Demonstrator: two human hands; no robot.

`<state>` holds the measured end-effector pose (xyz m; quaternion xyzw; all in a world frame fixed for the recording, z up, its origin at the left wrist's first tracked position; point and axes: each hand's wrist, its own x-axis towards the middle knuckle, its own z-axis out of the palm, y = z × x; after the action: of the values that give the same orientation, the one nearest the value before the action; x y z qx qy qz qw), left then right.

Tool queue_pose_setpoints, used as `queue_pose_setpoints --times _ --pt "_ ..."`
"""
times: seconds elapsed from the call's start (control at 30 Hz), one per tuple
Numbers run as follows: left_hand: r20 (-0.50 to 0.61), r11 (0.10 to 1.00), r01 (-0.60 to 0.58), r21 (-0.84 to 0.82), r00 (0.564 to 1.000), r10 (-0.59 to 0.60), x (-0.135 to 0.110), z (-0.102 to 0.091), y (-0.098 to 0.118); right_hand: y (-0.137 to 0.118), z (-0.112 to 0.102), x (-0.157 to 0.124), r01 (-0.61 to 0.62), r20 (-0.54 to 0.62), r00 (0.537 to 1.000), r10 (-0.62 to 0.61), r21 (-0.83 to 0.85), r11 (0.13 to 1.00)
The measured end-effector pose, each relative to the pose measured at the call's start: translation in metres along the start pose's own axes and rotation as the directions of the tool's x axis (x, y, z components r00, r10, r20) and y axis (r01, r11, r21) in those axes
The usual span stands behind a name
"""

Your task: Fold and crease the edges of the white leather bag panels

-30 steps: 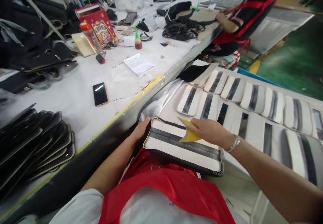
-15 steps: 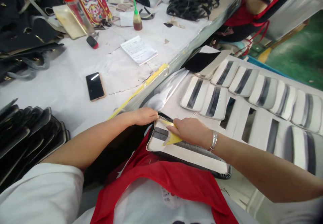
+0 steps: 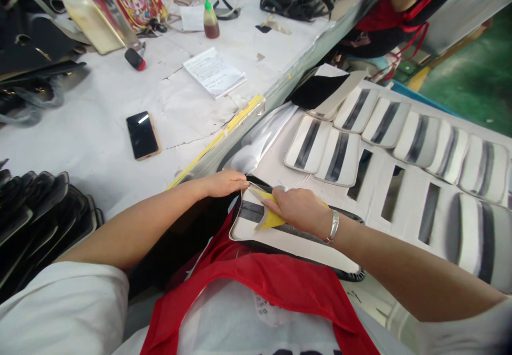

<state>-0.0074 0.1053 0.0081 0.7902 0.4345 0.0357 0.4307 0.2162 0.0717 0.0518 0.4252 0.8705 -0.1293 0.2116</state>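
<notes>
The striped pad [image 3: 298,248] lay by the red apron [image 3: 248,276], at one o'clock; its long side ran from ten to four o'clock; the left hand [image 3: 227,183], nearly closed, pinched its ten o'clock corner; the right hand [image 3: 303,211] curled tight round a yellow card [image 3: 271,219], wide edge facing nine.

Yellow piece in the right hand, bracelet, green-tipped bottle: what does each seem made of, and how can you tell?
Yellow piece: matte, possibly stiff paper or plastic; thin, curved edge. Bracelet: likely polished metal, silvery and shiny. Bottle: probably translucent plastic; brownish liquid shows through.
</notes>
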Motion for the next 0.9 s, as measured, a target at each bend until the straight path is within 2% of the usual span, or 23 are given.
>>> queue_pose_setpoints --times 0.1,0.23,0.37,0.43,0.47,0.53,0.6,0.63,0.67,0.7,0.77,0.8,0.83,0.9 --pt "-0.022 0.980 0.031 0.198 0.999 -0.027 -0.002 0.000 0.008 0.001 0.001 0.000 0.012 0.007 1.000 -0.012 0.010 1.000" --pt "-0.041 0.895 0.100 0.434 0.995 -0.091 -0.003 0.004 0.021 0.001 0.003 0.001 0.007 0.006 1.000 -0.007 0.018 1.000" --pt "-0.060 0.828 0.140 0.543 0.990 -0.128 -0.001 0.005 0.031 -0.004 0.002 0.004 -0.024 0.010 1.000 0.023 0.033 0.999" --pt "-0.079 0.842 0.153 0.518 0.988 -0.131 0.000 0.005 0.028 -0.006 0.001 0.005 -0.037 0.024 0.999 0.036 0.032 0.999" --pt "-0.084 0.871 0.133 0.473 0.991 -0.105 0.000 0.005 0.024 -0.007 0.000 0.006 -0.037 0.026 0.999 0.036 0.030 0.999" --pt "-0.095 0.959 0.018 0.284 0.995 0.010 -0.002 0.009 0.012 -0.009 -0.001 0.006 -0.034 0.029 0.999 0.033 0.029 0.999" --pt "-0.166 0.991 -0.131 -0.033 0.978 0.123 -0.004 0.020 -0.002 -0.009 -0.002 0.006 -0.037 0.039 0.999 0.036 0.034 0.999" --pt "-0.240 0.960 -0.175 -0.216 0.963 0.122 -0.003 0.029 -0.009 -0.008 -0.003 0.007 -0.041 0.048 0.998 0.039 0.036 0.999" --pt "-0.317 0.898 -0.194 -0.395 0.946 0.064 -0.002 0.039 -0.013 -0.008 -0.003 0.007 -0.044 0.055 0.998 0.042 0.037 0.998" --pt "-0.384 0.812 -0.190 -0.552 0.922 -0.045 0.000 0.050 -0.016 -0.008 -0.003 0.008 -0.045 0.061 0.997 0.043 0.038 0.998" --pt "-0.432 0.630 -0.174 -0.757 0.856 -0.283 0.009 0.070 -0.017 -0.007 -0.002 0.010 -0.046 0.064 0.997 0.044 0.039 0.998" --pt "-0.428 0.565 -0.173 -0.807 0.830 -0.358 0.014 0.079 -0.015 -0.007 -0.003 0.010 -0.047 0.066 0.997 0.044 0.038 0.998" --pt "-0.414 0.524 -0.169 -0.835 0.821 -0.394 0.019 0.085 -0.014 -0.007 -0.003 0.011 -0.048 0.071 0.996 0.046 0.038 0.998" --pt "-0.359 0.489 -0.129 -0.863 0.837 -0.412 0.026 0.093 -0.011 -0.006 -0.004 0.011 -0.051 0.079 0.996 0.048 0.035 0.998"
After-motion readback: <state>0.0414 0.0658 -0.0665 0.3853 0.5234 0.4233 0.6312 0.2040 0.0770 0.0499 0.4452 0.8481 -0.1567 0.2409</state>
